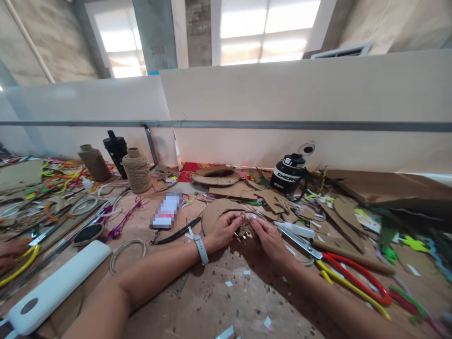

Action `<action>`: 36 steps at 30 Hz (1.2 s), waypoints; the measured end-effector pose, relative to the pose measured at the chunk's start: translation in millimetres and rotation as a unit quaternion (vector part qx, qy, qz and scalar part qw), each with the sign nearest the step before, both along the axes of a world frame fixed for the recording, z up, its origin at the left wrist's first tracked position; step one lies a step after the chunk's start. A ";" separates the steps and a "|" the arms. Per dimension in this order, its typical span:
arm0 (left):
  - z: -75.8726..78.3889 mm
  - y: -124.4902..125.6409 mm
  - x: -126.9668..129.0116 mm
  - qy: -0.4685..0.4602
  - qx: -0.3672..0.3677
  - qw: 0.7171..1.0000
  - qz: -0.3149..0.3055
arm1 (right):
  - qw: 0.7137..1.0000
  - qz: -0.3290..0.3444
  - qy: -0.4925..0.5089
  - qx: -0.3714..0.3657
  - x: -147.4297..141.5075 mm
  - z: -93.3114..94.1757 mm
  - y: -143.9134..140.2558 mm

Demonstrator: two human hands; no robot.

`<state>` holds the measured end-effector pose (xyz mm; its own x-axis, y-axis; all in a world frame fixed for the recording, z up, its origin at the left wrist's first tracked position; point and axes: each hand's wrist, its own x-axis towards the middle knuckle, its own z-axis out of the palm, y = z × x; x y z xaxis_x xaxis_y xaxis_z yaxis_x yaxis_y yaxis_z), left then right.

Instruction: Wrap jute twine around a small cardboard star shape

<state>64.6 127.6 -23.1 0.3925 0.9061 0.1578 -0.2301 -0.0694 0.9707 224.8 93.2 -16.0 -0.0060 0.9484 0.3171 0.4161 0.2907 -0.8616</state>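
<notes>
Nearest the lens, two bare forearms run up over a table [219,301] dusted with paper scraps, and they meet at a small twine bundle [246,229], the landmark for everything else. Far left of the bundle, another person's hand [9,252] rests at the frame edge by yellow-handled scissors [21,266]. A white power bank [56,287] lies left of the bundle and closer to the camera, with a wire ring [127,252] between them. Behind and left of the bundle stand two twine spools [137,170], a black cup [116,149] between them, and a blurred card [165,210] lies nearer. The left hand [223,230], a pale wristband [201,248] on its wrist, has its fingers curled shut on the bundle's left side. The right hand [270,238] pinches the bundle's right side with bent fingers, so the bundle sits held between both hands just above the table and in front of a cardboard disc [217,212]. Behind the bundle lies a twine-wrapped ring [215,176]. Behind and right of the bundle stands a black bottle [287,175] with its lid flipped open. Just right of the bundle lies a white glue tube [296,229], and red-and-yellow scissors [353,278] stretch away to the right.
</notes>
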 end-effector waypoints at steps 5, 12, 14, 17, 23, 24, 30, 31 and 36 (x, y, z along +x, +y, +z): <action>-4.0 -3.3 0.8 0.004 -0.060 0.996 -0.068 | 0.999 -0.025 0.012 0.015 -5.0 1.0 -3.5; -3.9 -2.9 3.8 -0.021 -0.003 0.995 -0.103 | 0.999 -0.030 0.011 0.028 -4.9 -7.4 -0.5; -2.8 -3.0 3.1 -0.022 0.007 0.995 -0.097 | 0.999 -0.020 0.016 0.026 -4.4 -9.0 0.2; -1.1 -4.2 1.7 -0.016 0.011 0.995 -0.098 | 0.999 -0.006 0.029 0.021 -3.8 -11.6 0.0; 0.1 -4.6 2.3 -0.011 0.013 0.997 -0.076 | 0.999 -0.010 0.041 0.021 -4.0 -14.5 -1.9; -0.3 -4.0 2.8 -0.012 0.013 0.998 -0.066 | 0.999 -0.012 0.043 0.022 -4.4 -14.7 -2.2; -6.9 -1.1 5.9 0.002 0.043 0.999 -0.027 | 0.999 -0.003 0.051 0.009 -4.8 -15.4 -3.5; -7.5 -1.3 6.0 0.006 0.049 0.998 -0.025 | 0.999 -0.002 0.052 0.006 -4.4 -15.1 -3.5; -6.2 -1.8 3.9 0.016 0.063 0.998 -0.022 | 0.998 0.014 0.065 -0.009 -2.9 -13.8 -2.3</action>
<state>68.5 125.8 -29.3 0.4381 0.8619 0.2552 -0.2038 -0.1813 0.9621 222.0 90.9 -29.8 0.0074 0.9537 0.3006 0.2930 0.2853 -0.9126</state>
